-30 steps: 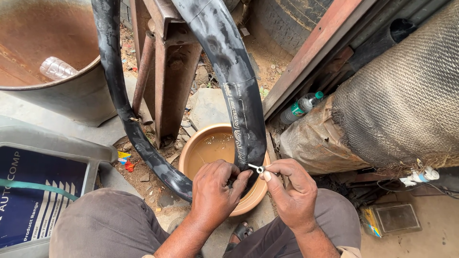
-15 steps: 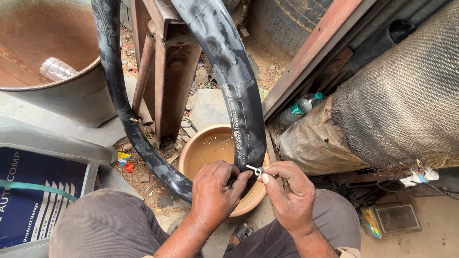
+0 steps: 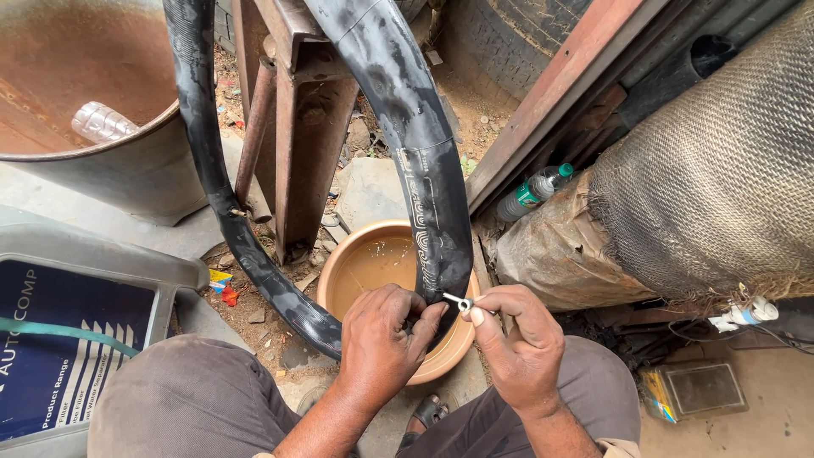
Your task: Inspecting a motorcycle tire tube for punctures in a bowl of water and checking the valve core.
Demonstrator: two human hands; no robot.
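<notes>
a flat blue-and-white printed carton [image 3: 51, 356] lies at the lower left under a teal strap. a green-labelled plastic bottle [image 3: 534, 193] lies right of centre. a small yellow-edged packet [image 3: 691, 390] sits at the lower right.

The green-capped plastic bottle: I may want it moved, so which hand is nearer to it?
Right. The right hand pinches a small metal tool below the bottle; the left hand, gripping the black inner tube, sits farther left.

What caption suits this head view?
Both hands, left and right, work a small metal tool at an inner tube above a water bowl.
</notes>
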